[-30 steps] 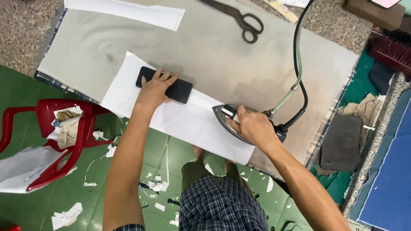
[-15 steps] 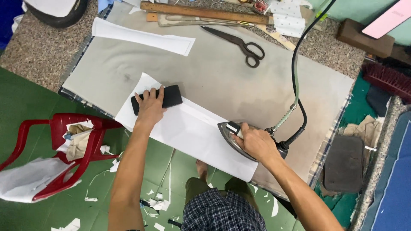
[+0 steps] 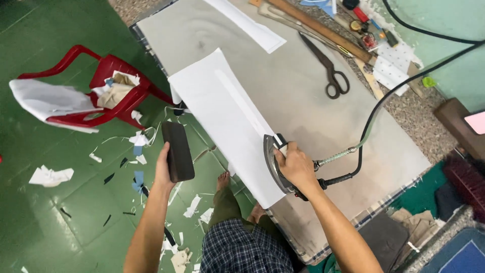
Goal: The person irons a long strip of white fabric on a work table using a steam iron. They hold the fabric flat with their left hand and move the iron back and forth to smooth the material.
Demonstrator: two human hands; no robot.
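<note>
A padded table (image 3: 313, 116) stands over a scrap-strewn green floor. The right hand (image 3: 294, 166) grips the iron (image 3: 275, 163) on the near end of the white strip (image 3: 227, 119) (its long axis runs away from the person). The left hand (image 3: 164, 169) holds a black block (image 3: 177, 151) off the table, left of the strip.

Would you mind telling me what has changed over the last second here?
The left hand has lifted the black block off the white paper and drawn it back off the table, over the floor. The right hand still grips the iron on the paper's near end.
</note>
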